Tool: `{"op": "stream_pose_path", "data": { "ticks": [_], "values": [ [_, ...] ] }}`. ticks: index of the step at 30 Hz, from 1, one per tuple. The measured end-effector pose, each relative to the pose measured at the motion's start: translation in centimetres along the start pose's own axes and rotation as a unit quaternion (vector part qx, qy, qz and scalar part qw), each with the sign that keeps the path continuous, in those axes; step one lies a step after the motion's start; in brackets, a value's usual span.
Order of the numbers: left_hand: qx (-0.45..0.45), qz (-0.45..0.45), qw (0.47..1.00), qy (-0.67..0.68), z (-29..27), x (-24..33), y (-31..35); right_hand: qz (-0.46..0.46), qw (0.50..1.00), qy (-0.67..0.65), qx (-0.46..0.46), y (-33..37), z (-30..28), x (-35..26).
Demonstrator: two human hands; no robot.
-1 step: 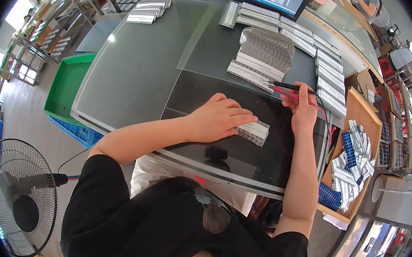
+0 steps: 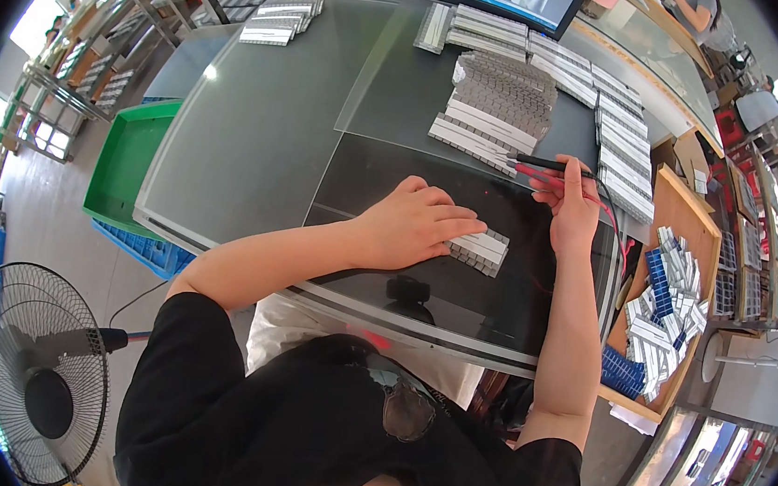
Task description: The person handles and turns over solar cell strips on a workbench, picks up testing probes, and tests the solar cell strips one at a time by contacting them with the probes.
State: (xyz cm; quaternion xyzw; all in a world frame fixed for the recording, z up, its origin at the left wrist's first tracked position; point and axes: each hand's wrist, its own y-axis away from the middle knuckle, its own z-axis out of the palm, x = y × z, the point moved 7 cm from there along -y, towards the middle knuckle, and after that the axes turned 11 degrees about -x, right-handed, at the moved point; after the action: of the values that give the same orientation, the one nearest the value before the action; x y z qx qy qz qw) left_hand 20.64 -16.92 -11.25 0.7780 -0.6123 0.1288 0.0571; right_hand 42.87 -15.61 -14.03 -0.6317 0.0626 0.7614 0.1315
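The left hand lies palm down, with its fingers slightly bent and close together, over a flat rectangular piece of grey segments and white strips; it covers the left end of this piece, and I cannot tell if it grips or only presses. The piece rests on the dark, shiny glass sheet, at about four o'clock from this hand. At two o'clock, the right hand is partly closed and holds a slim black probe together with a red probe, both pointing toward nine o'clock; whether their tips touch anything, I cannot tell. At one o'clock is a layered group of similar grey-and-white pieces. At three to four o'clock stands a shallow wooden tray, containing white, grey and blue pieces.
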Motion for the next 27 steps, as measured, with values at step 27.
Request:
{"op": "stream_pose_path", "data": {
  "ticks": [27],
  "values": [
    [0.113,-0.081,0.984,-0.111,-0.7,-5.0,-2.0,0.03,0.998,0.038,-0.039,-0.3,0.9,0.3]
  ]
}}
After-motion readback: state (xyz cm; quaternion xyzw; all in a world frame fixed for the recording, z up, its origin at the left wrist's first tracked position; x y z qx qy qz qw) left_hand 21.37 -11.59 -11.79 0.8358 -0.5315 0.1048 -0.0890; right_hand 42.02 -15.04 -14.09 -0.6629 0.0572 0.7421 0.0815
